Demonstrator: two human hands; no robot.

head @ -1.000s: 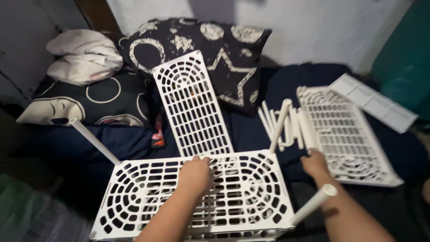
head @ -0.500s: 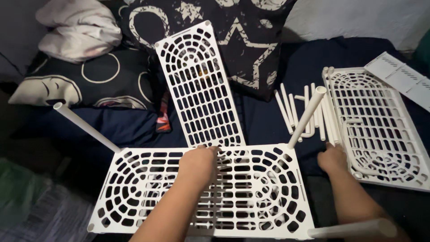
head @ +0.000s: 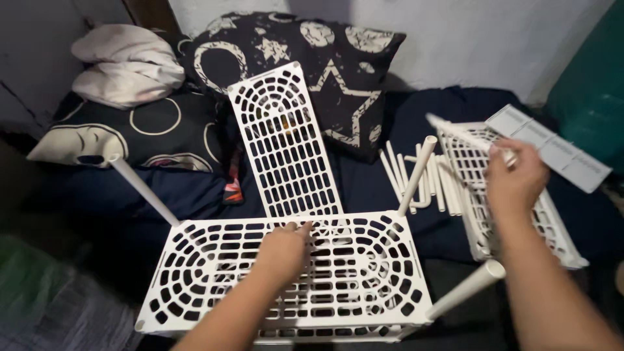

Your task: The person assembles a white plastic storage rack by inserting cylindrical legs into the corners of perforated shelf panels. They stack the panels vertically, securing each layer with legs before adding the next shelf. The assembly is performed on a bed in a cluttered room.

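A white perforated plastic shelf panel (head: pixel 214 273) lies flat in front of me with white tubes standing out of its corners: one at the far left (head: pixel 140 188), one at the far right (head: pixel 416 175), one at the near right (head: pixel 467 289). My left hand (head: pixel 284 250) rests on the panel's far edge. My right hand (head: pixel 515 179) is raised over another white panel (head: pixel 481 214) at the right and grips a white tube (head: pixel 455 130) that points up and to the left.
A third perforated panel (head: pixel 286 143) leans against a dark star-patterned pillow (head: pixel 338 65). Several loose white tubes (head: pixel 426 185) lie on the dark blue bedding. A flat white ribbed piece (head: pixel 552 146) lies at the far right. A bundled white cloth (head: pixel 127 65) sits at the back left.
My right hand has risen from the bedding beside the right panel and now holds a white tube in the air. My left hand has stayed on the near panel.
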